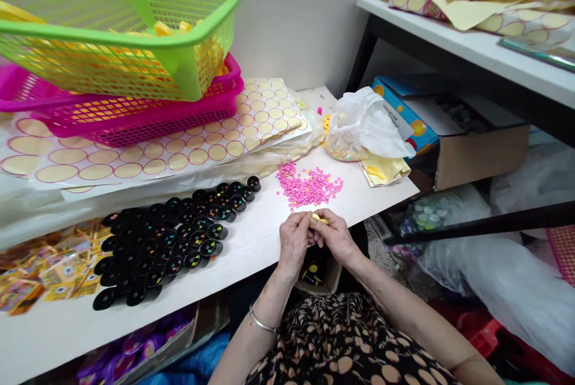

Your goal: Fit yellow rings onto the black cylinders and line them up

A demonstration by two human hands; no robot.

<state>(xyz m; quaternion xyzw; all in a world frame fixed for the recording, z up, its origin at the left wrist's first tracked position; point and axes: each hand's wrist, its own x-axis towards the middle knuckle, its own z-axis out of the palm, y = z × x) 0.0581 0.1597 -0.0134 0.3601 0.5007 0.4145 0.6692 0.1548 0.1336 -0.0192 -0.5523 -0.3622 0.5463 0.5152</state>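
both hands met at the table's [251,247] near edge, the left hand [294,241] and right hand [335,238] pinched shut on a small yellow piece [320,218] between their fingertips. pink beads [308,186] lay just beyond at 12 o'clock, black caps [171,238] at 9 o'clock. print on the white bag [372,124] at 1 o'clock was too small to read.

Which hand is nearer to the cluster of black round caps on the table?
Left. The left hand sits just right of the black caps; the right hand is farther right, both pinching a small yellow piece.
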